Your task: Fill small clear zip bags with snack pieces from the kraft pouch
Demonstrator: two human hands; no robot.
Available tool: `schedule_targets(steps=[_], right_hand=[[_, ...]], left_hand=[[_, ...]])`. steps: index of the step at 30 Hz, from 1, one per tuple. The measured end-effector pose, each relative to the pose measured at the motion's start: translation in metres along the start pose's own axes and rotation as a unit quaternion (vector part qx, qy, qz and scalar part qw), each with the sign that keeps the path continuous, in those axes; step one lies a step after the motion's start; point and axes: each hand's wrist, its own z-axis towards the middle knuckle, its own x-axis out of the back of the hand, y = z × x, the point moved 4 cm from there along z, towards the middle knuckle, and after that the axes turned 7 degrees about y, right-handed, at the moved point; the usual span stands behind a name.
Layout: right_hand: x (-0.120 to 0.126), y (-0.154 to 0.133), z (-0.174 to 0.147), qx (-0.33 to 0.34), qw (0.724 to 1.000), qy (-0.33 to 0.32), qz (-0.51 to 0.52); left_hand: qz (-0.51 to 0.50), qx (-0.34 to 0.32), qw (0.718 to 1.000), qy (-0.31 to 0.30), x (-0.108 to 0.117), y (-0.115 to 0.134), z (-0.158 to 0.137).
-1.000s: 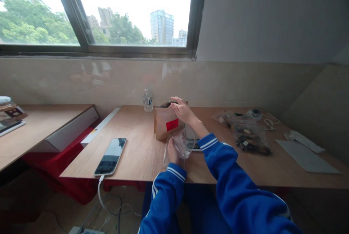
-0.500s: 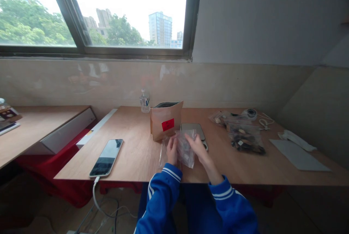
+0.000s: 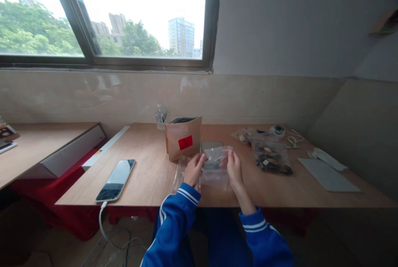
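Note:
A clear plastic bag (image 3: pixel 216 175) is stretched between my two hands above the front of the table. My left hand (image 3: pixel 194 169) pinches its left side, and my right hand (image 3: pixel 235 169) grips its upper right side. More clear plastic (image 3: pixel 180 174) lies under and left of my left hand; whether it is a separate bag I cannot tell. Just behind stands an open brown paper pouch (image 3: pixel 174 142) with a red label. A flat, light-topped device (image 3: pixel 211 145) sits beside the pouch, partly hidden by the bag.
On the table (image 3: pixel 149 184), a phone (image 3: pixel 116 180) with a white cable lies left. Zip bags of dark pieces (image 3: pixel 272 161), a white roll (image 3: pixel 278 130) and a pale sheet (image 3: pixel 329 174) are on the right. A plastic bottle (image 3: pixel 161 117) stands by the wall.
My hands have moved apart, spreading the bag that was crumpled between them. My right hand has turned more upright. The whole view has shifted slightly.

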Motion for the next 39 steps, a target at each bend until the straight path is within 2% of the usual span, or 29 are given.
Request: schedule_targets(steps=[3, 5, 8, 11, 15, 18, 20, 22, 25, 27, 29, 31, 32, 34, 37, 39], right_hand=[[-0.01, -0.007, -0.009, 0.027, 0.997, 0.016, -0.067], [-0.016, -0.013, -0.014, 0.082, 0.986, 0.03, -0.142], [-0.022, -0.014, -0.02, 0.138, 0.963, 0.037, -0.23], [-0.028, -0.009, -0.024, 0.149, 0.956, 0.029, -0.251], [-0.041, 0.001, -0.032, 0.133, 0.96, -0.015, -0.246], [-0.051, 0.006, -0.039, 0.14, 0.964, -0.054, -0.22], [-0.056, 0.011, -0.04, 0.136, 0.966, -0.06, -0.21], [-0.061, 0.017, -0.036, 0.128, 0.971, -0.052, -0.197], [-0.074, 0.027, -0.025, 0.109, 0.979, -0.031, -0.172], [-0.088, 0.033, -0.02, 0.09, 0.981, -0.04, -0.167], [-0.102, 0.036, -0.019, 0.088, 0.978, -0.062, -0.178], [-0.109, 0.035, -0.022, 0.107, 0.973, -0.07, -0.192], [-0.108, 0.033, -0.023, 0.12, 0.971, -0.068, -0.196], [-0.097, 0.026, -0.022, 0.162, 0.966, -0.043, -0.198], [-0.052, 0.018, -0.004, 0.25, 0.938, 0.043, -0.236], [-0.01, 0.022, 0.017, 0.263, 0.907, 0.113, -0.309]], left_hand=[[0.107, -0.093, 0.985, -0.103, -0.012, 0.022, -0.002], [0.109, -0.096, 0.986, -0.081, -0.01, 0.03, -0.002], [0.08, -0.021, 0.996, -0.029, 0.001, 0.033, 0.0], [0.097, 0.035, 0.993, -0.051, 0.011, 0.032, 0.0], [0.127, 0.002, 0.988, -0.09, 0.025, 0.032, 0.005], [0.136, -0.03, 0.987, -0.081, 0.039, 0.035, 0.019], [0.129, -0.027, 0.989, -0.074, 0.049, 0.036, 0.031], [0.116, -0.027, 0.992, -0.04, 0.06, 0.04, 0.04], [0.138, -0.104, 0.983, 0.054, 0.071, 0.052, 0.039], [0.182, -0.194, 0.958, 0.106, 0.07, 0.061, 0.027], [0.248, -0.262, 0.927, 0.105, 0.062, 0.063, 0.013], [0.318, -0.288, 0.903, 0.041, 0.052, 0.05, 0.004], [0.346, -0.283, 0.894, -0.007, 0.048, 0.037, 0.002], [0.401, -0.254, 0.879, -0.055, 0.047, 0.006, 0.003], [0.476, -0.229, 0.846, -0.077, 0.053, -0.038, 0.009], [0.507, -0.239, 0.824, -0.085, 0.057, -0.054, 0.011]])
